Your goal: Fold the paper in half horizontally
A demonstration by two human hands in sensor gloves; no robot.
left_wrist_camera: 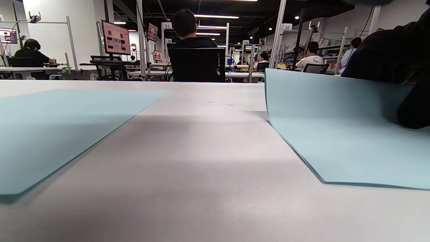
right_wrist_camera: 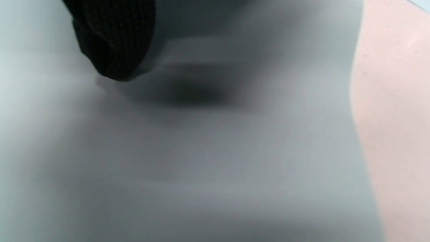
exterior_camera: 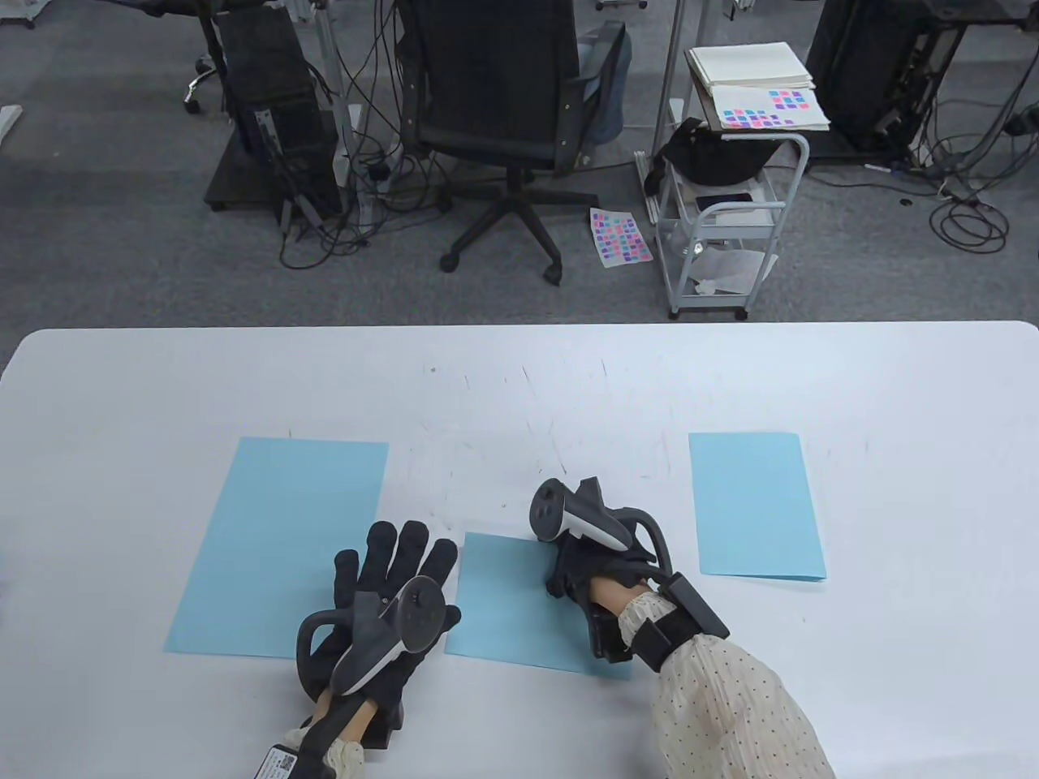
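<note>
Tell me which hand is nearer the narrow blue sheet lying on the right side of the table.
Right. The right hand sits on the middle sheet, left of the narrow sheet; the left hand lies farther left still.

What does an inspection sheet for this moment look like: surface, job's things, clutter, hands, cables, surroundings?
Surface: white table, faint scuff marks near its middle.
Job's things: middle blue sheet being folded, its far part curled up off the table; flat blue sheet on the left; narrower blue sheet on the right.
Clutter: nothing seen on the table.
Hands: left hand lies flat, fingers straight, partly on the flat blue sheet; right hand presses on the middle blue sheet, its fingers hidden.
Cables: none on the table; tangled cables on the floor.
Surroundings: office chair, white cart, colour-patch sheet on the carpet.
</note>
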